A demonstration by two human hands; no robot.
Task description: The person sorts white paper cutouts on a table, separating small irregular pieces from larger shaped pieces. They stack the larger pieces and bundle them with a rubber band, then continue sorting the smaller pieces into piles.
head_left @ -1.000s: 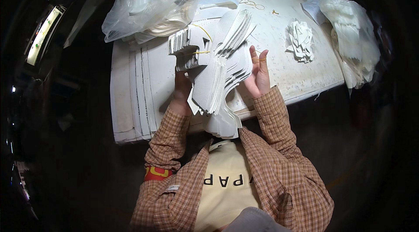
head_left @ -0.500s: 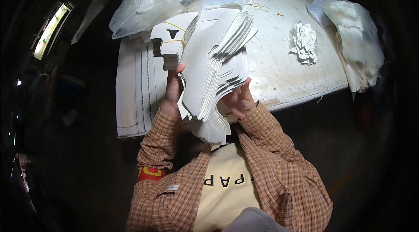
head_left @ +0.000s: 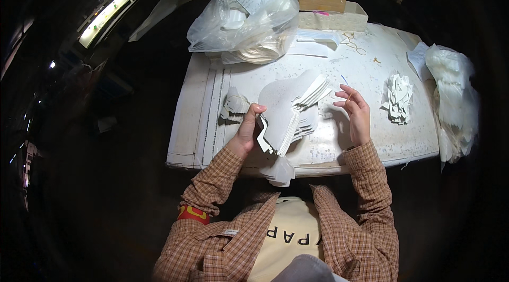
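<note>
1. Bright light is washing over the white table (head_left: 371, 67).
2. A lit panel (head_left: 105, 19) is glowing nearly white at upper left.
3. The plastic bag (head_left: 209, 30) at upper centre is catching highlights.
4. A soft shadow is lying beside the right hand (head_left: 358, 112).
5. Darkness is swallowing the sides and corners.
6. Fisheye distortion is bending the table's edges.

Left hand (head_left: 247, 127): gripping, its thumb (head_left: 259, 108) lying uppermost, its fingers hiding beneath.
Left forearm (head_left: 214, 178): slanting forward and inward.
Right hand (head_left: 359, 117): hovering empty, fingers (head_left: 352, 92) spreading loosely leftward.
Right forearm (head_left: 368, 178): reaching almost straight forward.
</note>
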